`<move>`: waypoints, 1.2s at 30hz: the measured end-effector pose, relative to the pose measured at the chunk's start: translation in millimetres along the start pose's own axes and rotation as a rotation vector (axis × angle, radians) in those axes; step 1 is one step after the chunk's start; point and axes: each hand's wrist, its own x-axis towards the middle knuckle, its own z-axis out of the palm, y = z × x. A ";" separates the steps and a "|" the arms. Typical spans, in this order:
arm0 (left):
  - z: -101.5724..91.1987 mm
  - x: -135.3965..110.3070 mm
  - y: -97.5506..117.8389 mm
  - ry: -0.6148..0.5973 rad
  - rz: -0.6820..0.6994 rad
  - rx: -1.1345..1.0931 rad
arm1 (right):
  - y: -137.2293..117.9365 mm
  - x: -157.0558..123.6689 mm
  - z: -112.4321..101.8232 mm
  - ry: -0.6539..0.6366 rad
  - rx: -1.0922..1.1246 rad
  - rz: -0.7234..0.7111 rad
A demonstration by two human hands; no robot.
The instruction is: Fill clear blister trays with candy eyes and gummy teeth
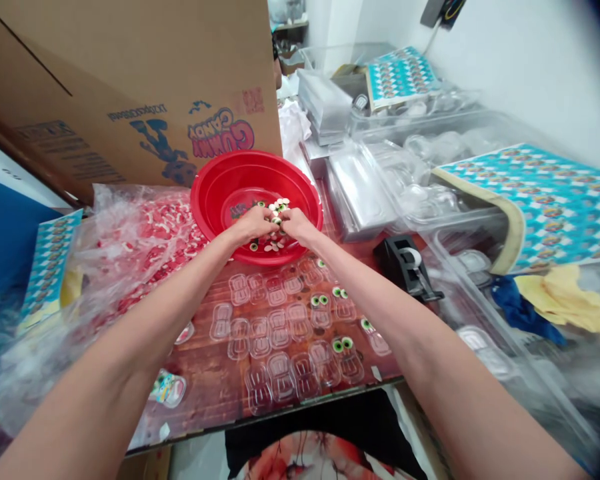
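Observation:
Both my hands are inside a red plastic basin (210, 180). My left hand (254, 224) reaches in from the left, its fingers bent and closed around gummy eyes (277, 221). Close against it, my right hand (298, 225) has its fingers curled on the same small cluster. White backs and green irises show among the loose pieces around the fingertips. Below the basin, rows of small see-through plastic trays (280, 327) lie on the wood-patterned table (205, 393). Pairs of green gummy eyes (343, 345) sit in a few trays on the right side.
A large cardboard box (130, 60) stands behind the basin. Plastic bags of red and white candy (150, 230) lie left. A black tape dispenser (405, 267), stacked plastic packs (360, 193), bins and printed blue sheets (555, 207) fill the right. One printed pack (169, 389) lies near my left forearm.

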 end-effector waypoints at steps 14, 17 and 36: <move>13.7 -109.5 27.5 -0.284 0.032 -1.067 | -46.3 -109.9 -47.7 -0.128 -0.007 -0.145; 34.7 -128.3 23.4 -0.270 -0.016 -1.185 | -40.7 -130.4 -47.0 -0.118 -0.070 -0.176; 126.7 -138.9 -27.6 0.187 0.069 -0.650 | 33.6 -164.7 -47.9 0.124 -0.789 -0.237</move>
